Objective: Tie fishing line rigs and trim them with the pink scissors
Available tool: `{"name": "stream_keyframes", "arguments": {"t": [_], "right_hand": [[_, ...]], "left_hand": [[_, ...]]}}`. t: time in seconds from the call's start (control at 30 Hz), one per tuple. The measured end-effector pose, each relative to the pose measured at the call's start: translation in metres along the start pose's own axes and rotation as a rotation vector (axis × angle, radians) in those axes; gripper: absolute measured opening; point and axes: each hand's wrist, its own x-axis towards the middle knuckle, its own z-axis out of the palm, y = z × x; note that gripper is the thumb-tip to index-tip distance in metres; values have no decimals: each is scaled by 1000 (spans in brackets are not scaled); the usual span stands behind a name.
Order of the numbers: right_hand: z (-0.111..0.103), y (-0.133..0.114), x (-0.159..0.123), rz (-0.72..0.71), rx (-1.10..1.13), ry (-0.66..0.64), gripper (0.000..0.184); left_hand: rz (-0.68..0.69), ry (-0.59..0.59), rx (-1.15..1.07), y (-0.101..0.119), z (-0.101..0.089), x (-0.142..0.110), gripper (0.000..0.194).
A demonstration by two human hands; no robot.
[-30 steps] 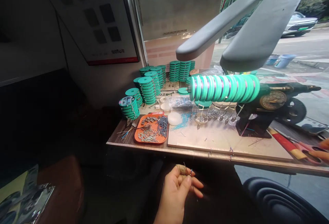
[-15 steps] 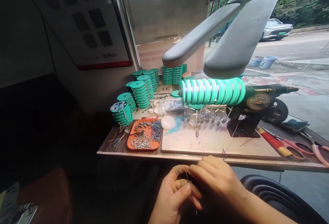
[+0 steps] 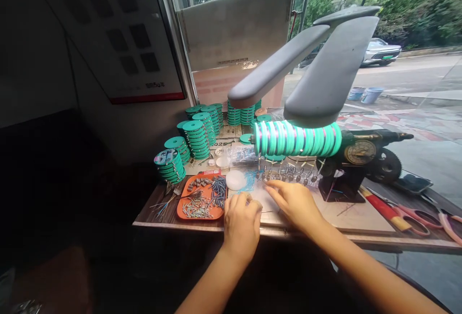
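Note:
My left hand (image 3: 242,222) rests at the front of the board, just right of the orange tray. Its fingers curl down, hiding whatever they hold. My right hand (image 3: 296,204) reaches in from the right, its thumb and forefinger close together near the small hanging weights (image 3: 289,174). Anything between those fingertips is too small to make out. Above them, a row of green foam spools (image 3: 298,139) sits on the shaft of a dark winding machine (image 3: 359,153). The orange tray (image 3: 184,213) contains grey cylinders, dark blue spring-like pieces and small pale metal parts.
A pale board (image 3: 355,220) lies on the table. Stacks of green spools (image 3: 198,138) stand at the back left. A white round lid (image 3: 236,180) sits beside blue thread scraps. Scissors (image 3: 415,220) lie at the right. A grey two-armed lamp (image 3: 317,78) hangs over the spools.
My right hand came in from the right edge and met my left hand below the table edge. Both hands have since moved up over the board. The view has shifted.

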Motion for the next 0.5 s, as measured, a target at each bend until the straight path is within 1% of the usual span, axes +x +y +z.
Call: {"name": "stream_keyframes", "arguments": {"t": [0.13, 0.2, 0.27, 0.33, 0.37, 0.43, 0.5], "right_hand": [[12, -8, 13, 135, 152, 57, 32], [15, -10, 13, 172, 252, 80, 33], [15, -10, 8, 187, 355, 105, 34], [12, -11, -3, 183, 458, 119, 35], [9, -12, -10, 175, 508, 116, 35], [2, -15, -26, 153, 606, 88, 35], [-7, -19, -41, 150, 718, 60, 33]], "left_hand": [[-9, 0, 78, -2, 4, -4, 17], [-15, -2, 94, -3, 3, -5, 17], [-31, 25, 46, 2, 0, -3, 20], [-80, 58, -100, 11, -1, -1, 30], [-125, 47, -219, 17, -1, 0, 35], [-249, -37, -533, 28, -1, -3, 44], [-364, -129, -853, 35, -1, -11, 42]]}}
